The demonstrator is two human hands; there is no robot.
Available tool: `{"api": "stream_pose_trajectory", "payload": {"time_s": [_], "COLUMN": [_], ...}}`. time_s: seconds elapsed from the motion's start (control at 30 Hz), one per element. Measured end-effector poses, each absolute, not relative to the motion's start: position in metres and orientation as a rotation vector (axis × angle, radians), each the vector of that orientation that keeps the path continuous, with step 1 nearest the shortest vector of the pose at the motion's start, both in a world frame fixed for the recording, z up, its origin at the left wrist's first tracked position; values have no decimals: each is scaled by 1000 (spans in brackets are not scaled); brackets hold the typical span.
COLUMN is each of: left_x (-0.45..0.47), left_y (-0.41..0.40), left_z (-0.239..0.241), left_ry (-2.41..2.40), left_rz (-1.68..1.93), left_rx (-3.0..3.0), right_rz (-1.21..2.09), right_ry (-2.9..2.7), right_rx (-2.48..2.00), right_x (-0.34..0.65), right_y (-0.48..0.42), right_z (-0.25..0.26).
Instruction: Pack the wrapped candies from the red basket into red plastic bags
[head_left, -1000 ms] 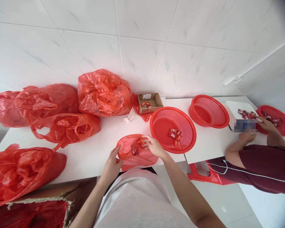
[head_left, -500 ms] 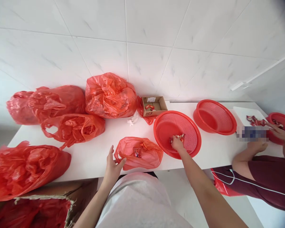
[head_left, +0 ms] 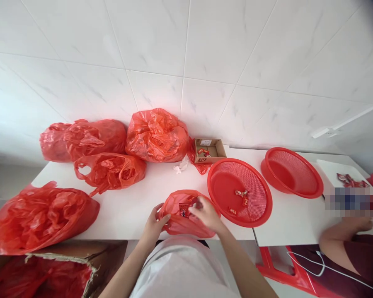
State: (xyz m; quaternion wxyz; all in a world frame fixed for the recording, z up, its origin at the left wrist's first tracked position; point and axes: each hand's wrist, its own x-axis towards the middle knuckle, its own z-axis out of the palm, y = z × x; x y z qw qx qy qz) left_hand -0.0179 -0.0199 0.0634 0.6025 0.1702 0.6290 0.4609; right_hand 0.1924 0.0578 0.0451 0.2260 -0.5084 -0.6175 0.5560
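In front of me a red plastic bag (head_left: 180,227) lies with its mouth open, and a small printed red packet (head_left: 183,210) shows inside. My left hand (head_left: 155,223) grips the bag's left rim between thumb and fingers. Over the bag's right side, my right hand (head_left: 207,214) is closed on a small red packet (head_left: 198,204), partly hidden by the fingers. Touching the bag's right edge is a red mesh basket (head_left: 216,182), with several small red packets (head_left: 241,193) on its bottom.
Full red bags (head_left: 157,136) stand along the wall and at the left (head_left: 43,219). A small cardboard box (head_left: 213,159) holds a few packets. Another red basket (head_left: 276,169) stands at right, near a white tray (head_left: 326,169) and a co-worker's arm (head_left: 338,236). Below left is an open carton (head_left: 95,269).
My right hand has come out of the basket and over the bag with a packet. My left hand has closed on the bag's rim. Fewer packets lie in the basket.
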Motion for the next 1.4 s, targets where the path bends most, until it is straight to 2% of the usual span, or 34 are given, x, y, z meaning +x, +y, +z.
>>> {"api": "stream_pose_trajectory", "payload": {"time_s": [0.17, 0.4, 0.53, 0.67, 0.83, 1.07, 1.17, 1.27, 1.4], "left_x": [-19, -25, -26, -24, -22, -18, -12, -8, -9], "left_y": [-7, -8, -22, -34, -34, -26, -23, -21, -21], "left_z": [76, 78, 71, 63, 68, 94, 104, 107, 105], "left_ry": [1414, 1553, 1705, 1701, 1591, 1470, 1424, 1376, 1352], "left_rz": [1142, 1171, 1067, 1015, 1073, 1162, 1168, 1131, 1082], "left_rx": [363, 480, 604, 472, 344, 406, 426, 482, 559], "right_rz": [1379, 887, 863, 891, 996, 1268, 1539, 1797, 1831], "right_ry": [-1826, -1699, -1582, -1572, -1557, -1454, -1451, -1381, -1320], "right_rx": [-1531, -2084, -2371, -2443, -2316, -1852, -1524, -1268, -1259], "right_x": [174, 306, 364, 373, 352, 293, 244, 194, 155], "right_y": [60, 143, 159, 158, 161, 134, 101, 78, 72], "right_z": [41, 50, 24, -8, -15, 37, 53, 50, 28]}}
